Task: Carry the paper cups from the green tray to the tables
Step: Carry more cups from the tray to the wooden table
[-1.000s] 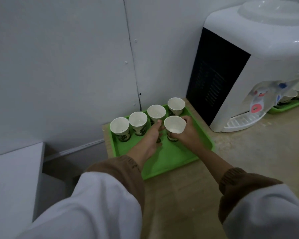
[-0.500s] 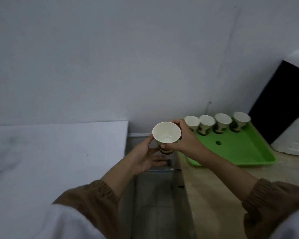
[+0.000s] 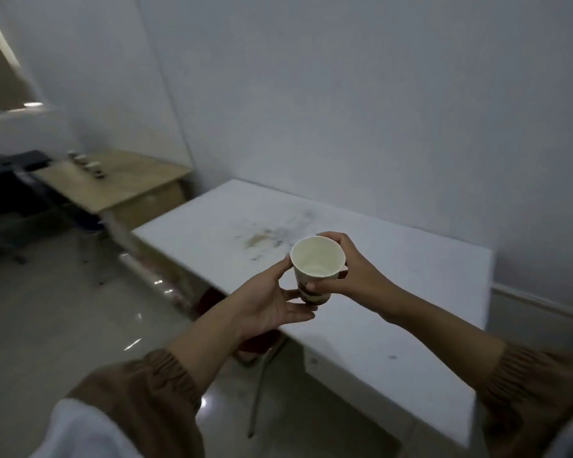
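Your right hand [image 3: 358,276] has the paper cup [image 3: 317,259] in its grasp: the fingers curl round the far side of the wall just under the rim, and the thumb presses the near side lower down, on the dark printed band. Your left hand [image 3: 268,302] sits just beside and below it, palm turned up, with the fingers stretched nearly straight under the cup's base and the thumb raised to touch the left side of the rim. You cannot tell from this angle whether those fingers actually bear on the base or only lie close beneath it. The cup is upright, its mouth facing you, held in the air over the near part of the white table [image 3: 411,292]. You can see a pale inside with nothing clearly in it.

Both forearms are bare up to brown cuffs [image 3: 166,385], with white sleeves [image 3: 80,431] behind them. On the table top beyond the cup lies a brownish smudged stain [image 3: 262,238]. A reddish seat [image 3: 209,297] shows under the table's left edge.

Further off to your left stands a wooden table [image 3: 119,190] against the wall, bearing a short row of small cups [image 3: 91,167], blurred. A dark desk [image 3: 14,161] lies beyond it, and the glossy floor [image 3: 63,309] spreads between.
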